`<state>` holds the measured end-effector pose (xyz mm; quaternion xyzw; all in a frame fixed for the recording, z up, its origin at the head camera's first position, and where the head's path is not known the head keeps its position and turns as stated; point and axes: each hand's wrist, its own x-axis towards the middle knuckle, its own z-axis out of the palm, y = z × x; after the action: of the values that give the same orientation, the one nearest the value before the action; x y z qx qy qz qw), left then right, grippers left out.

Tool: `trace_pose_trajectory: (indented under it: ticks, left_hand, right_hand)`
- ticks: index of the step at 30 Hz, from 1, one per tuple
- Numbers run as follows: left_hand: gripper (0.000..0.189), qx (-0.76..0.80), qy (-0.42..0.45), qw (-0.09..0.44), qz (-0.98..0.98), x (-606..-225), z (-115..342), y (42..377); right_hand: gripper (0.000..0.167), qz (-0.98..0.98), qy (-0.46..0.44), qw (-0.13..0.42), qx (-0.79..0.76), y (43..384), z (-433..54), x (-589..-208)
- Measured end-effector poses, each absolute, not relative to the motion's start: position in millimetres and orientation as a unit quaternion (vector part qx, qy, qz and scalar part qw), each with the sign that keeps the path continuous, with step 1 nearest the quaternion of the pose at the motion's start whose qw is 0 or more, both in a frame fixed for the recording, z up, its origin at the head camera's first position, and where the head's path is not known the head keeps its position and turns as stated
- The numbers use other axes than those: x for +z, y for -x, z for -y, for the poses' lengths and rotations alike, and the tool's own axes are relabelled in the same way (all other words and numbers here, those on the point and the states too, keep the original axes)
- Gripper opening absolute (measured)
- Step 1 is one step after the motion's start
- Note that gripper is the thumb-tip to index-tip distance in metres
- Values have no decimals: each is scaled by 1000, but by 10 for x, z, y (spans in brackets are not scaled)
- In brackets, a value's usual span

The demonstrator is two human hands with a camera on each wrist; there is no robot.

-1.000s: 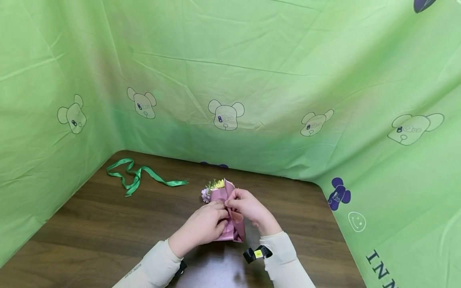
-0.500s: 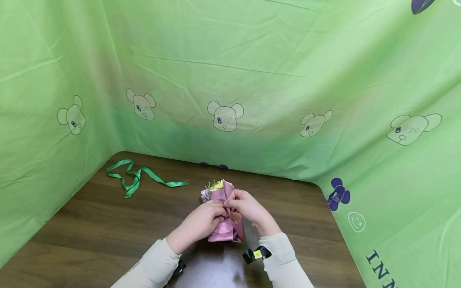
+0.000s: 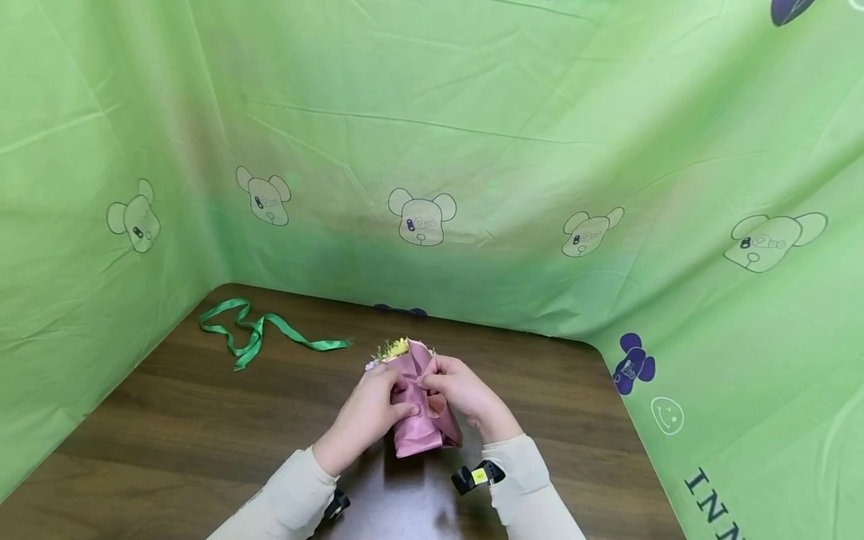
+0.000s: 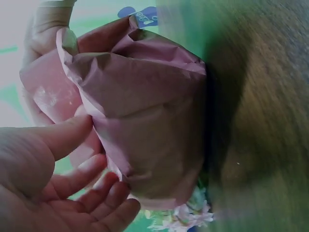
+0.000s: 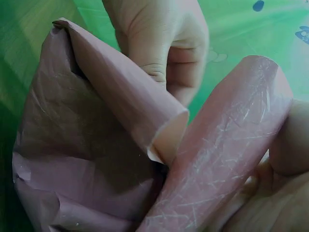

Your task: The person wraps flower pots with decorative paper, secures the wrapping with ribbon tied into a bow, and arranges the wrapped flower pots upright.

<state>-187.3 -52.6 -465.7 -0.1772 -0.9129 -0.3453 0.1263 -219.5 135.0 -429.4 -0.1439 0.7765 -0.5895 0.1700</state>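
Note:
A small bouquet in pink wrapping paper (image 3: 417,431) stands slightly tilted between both hands, with yellow flowers (image 3: 398,347) showing at its top. My left hand (image 3: 364,412) holds the left side, its thumb on the front of the paper; the left wrist view shows the thumb (image 4: 72,135) and fingertips at a paper edge. On the opposite side, my right hand (image 3: 466,390) pinches a fold of the wrap near the top. A rolled flap of paper (image 5: 227,145) lies against this hand in the right wrist view. Pale pink flowers (image 4: 183,217) peek out in the left wrist view.
A loose green ribbon (image 3: 253,341) lies crumpled at the back left of the brown wooden table (image 3: 169,435). Green cloth (image 3: 425,135) printed with bear heads surrounds the back and sides. Black straps (image 3: 478,477) sit at both wrists.
My left hand has shifted left and opened its thumb away from the fingers, baring more of the wrap's front. The bouquet has turned and tilted a little leftward. My right hand keeps its pinch.

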Motion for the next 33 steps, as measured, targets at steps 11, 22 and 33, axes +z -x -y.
trace_pose_trajectory:
  ticks: [11,22,33]
  left_hand:
    - [32,-344,224,104,906,-4672,549,1910]
    - [27,-339,217,103,910,-4665,517,1913]
    - [24,-336,224,108,909,-4697,506,1922]
  right_hand:
    - [10,-786,147,174,-575,2185,-1347,-4264]
    - [10,-816,145,148,-540,2098,-1266,-4179]
    - [10,-824,155,134,-528,1992,-1238,-4070]
